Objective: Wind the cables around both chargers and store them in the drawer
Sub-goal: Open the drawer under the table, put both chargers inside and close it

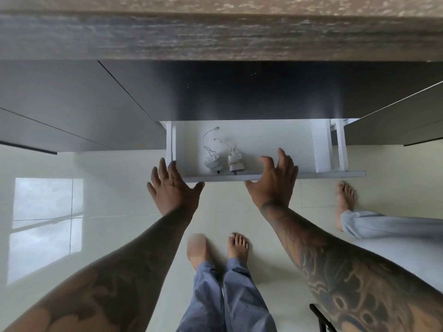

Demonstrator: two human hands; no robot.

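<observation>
A white drawer stands pulled out below the wooden counter. Two white chargers lie inside near its front, side by side, each with its cable wound around it and a short plug end sticking out: the left charger and the right charger. My left hand is at the drawer's front left corner, fingers spread, holding nothing. My right hand rests over the drawer's front edge just right of the chargers, fingers apart and empty.
The wooden countertop overhangs dark cabinet fronts on both sides of the drawer. My bare feet stand on the pale tiled floor. Another person's foot and trouser leg are at the right. A dark object's corner sits bottom right.
</observation>
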